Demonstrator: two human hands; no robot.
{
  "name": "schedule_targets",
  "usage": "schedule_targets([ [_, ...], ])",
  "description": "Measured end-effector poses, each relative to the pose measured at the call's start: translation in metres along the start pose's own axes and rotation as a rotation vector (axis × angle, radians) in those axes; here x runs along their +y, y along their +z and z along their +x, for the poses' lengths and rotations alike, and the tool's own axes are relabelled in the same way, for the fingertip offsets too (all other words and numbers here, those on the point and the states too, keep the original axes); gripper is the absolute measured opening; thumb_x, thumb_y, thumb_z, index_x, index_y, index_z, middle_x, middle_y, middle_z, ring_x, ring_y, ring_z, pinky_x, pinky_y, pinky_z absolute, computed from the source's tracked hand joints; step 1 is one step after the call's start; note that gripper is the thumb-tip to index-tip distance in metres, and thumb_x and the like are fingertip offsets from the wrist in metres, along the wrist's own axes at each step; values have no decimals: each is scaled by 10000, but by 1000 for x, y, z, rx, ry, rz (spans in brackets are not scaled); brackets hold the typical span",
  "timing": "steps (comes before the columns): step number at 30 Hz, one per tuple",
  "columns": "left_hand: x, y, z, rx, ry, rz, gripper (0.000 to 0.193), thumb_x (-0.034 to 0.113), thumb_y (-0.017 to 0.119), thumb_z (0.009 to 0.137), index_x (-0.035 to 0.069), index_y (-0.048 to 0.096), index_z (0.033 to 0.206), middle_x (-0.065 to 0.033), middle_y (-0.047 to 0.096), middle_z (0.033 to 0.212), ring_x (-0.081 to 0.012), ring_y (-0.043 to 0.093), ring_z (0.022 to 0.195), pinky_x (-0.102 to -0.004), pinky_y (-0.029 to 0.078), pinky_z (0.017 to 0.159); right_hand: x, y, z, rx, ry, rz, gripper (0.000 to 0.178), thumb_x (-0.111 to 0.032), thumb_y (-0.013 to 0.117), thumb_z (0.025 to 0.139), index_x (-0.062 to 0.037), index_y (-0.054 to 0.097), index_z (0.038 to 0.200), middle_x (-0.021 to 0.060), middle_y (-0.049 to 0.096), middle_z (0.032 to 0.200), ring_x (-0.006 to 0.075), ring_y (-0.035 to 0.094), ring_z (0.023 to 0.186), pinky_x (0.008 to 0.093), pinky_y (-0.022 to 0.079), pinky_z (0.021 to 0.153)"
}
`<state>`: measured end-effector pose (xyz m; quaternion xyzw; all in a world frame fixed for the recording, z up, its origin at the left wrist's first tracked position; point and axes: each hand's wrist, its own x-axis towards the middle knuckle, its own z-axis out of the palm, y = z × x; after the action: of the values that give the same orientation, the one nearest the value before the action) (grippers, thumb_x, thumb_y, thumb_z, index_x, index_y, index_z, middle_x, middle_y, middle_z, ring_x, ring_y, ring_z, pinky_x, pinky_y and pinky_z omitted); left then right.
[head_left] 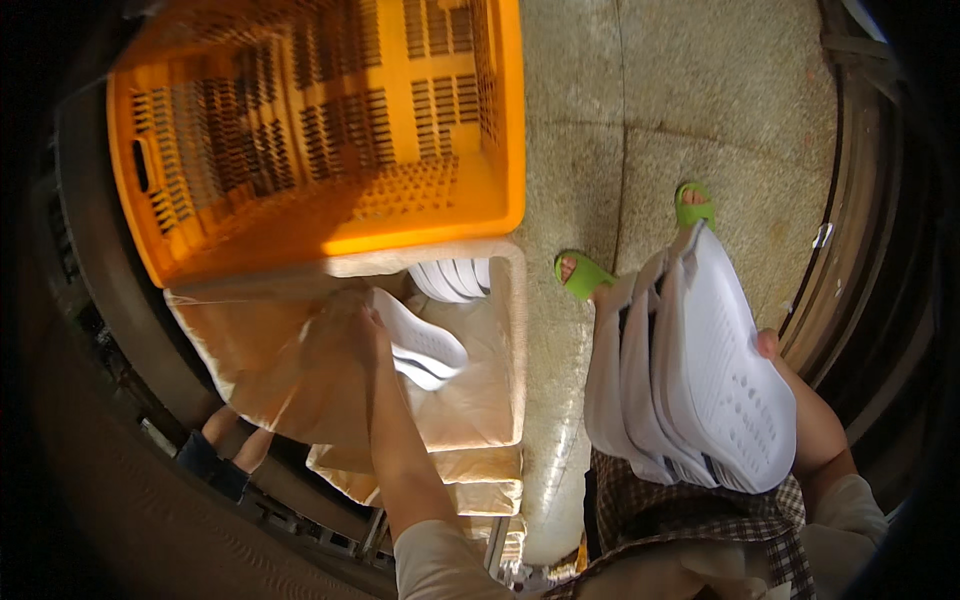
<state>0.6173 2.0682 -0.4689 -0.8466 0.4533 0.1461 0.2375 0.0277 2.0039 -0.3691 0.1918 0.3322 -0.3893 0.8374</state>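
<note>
Left hand (365, 325) is down inside the cream box (505, 340), fingers closed on a white sole (425, 345) near the box's middle. More soles (455, 277) lean against the box's far edge. Right hand (775, 350) is mostly hidden; a thumb shows, pressing a stack of soles (700, 370) against the body, above the speckled floor (640, 120). An orange crate (330, 130) sits on the box's far-left corner. Green sandals (585, 275) show on the floor below.
</note>
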Motion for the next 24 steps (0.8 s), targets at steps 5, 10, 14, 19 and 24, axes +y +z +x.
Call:
schedule_targets([
  [5,1,91,57,55,18,-292,460,294,526,887,-7,499,1234,-233,574,1154,-372,548,1071,-419,426,910,42,-47,47,37,99,-1,1031,-486,766,662,9,253,1406,233,409,1347,346,469,1197,458,391,1013],
  [10,66,128,50,169,-548,-326,643,515,461,876,3,483,1264,-245,552,1201,-384,581,1031,-457,472,843,55,-57,106,-5,191,6,1036,-481,769,660,9,247,1409,233,404,1352,347,465,1202,460,387,1017],
  [14,69,148,38,274,-215,-180,477,387,570,805,12,581,1099,-194,609,1033,-403,553,979,-497,429,864,64,-58,126,-53,265,23,1040,-478,772,659,8,243,1411,233,400,1355,348,461,1205,461,383,1020],
  [19,46,122,16,164,61,-799,474,267,470,934,26,384,1333,-217,417,1341,-355,413,1226,-410,308,1025,101,-35,77,-121,602,168,1045,-473,775,657,8,237,1413,234,395,1360,349,457,1209,462,378,1024],
  [24,38,51,-132,-450,-876,-2330,621,389,481,939,56,262,1416,-181,394,1361,-291,413,1239,-404,341,1022,163,13,78,-381,584,-283,1124,-440,749,688,-1,28,1429,238,218,1430,350,287,1302,431,284,1063],
])
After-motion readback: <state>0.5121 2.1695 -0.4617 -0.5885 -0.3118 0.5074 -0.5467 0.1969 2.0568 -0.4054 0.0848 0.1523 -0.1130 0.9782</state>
